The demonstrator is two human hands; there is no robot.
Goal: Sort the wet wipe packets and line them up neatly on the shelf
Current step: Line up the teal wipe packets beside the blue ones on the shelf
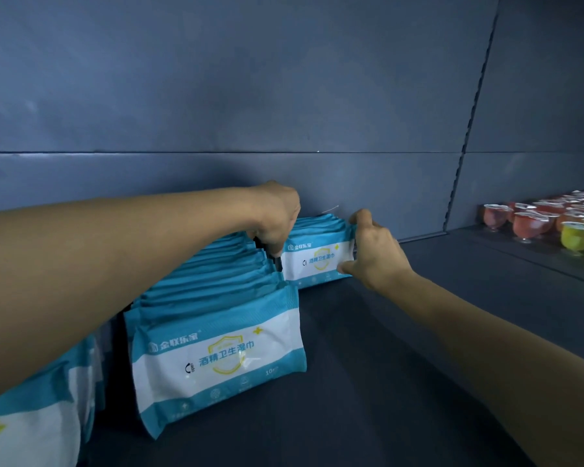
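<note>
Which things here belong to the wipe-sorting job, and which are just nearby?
Job: back packets, gripped by left hand and right hand; front row; corner packets; shelf.
Nearby: jelly cups.

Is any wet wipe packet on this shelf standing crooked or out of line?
Yes. The front packet of the middle row leans and sits turned, its lower edge slanting across the shelf. The short back row, gripped by the left hand and right hand, sits offset to the right of that row.
</note>
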